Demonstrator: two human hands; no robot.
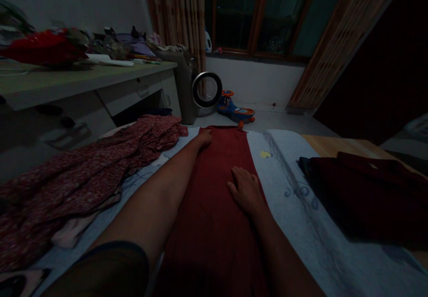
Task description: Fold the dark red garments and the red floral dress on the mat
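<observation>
Whether the left hand pinched anything could not be told; it touched the far left corner of a long red cloth. Palm down with fingers loosely extended, the right hand rested on the cloth's right side. That cloth lay flat and lengthwise on a pale blue bedspread, between a speckled red garment at left and folded dark red clothing at right.
</observation>
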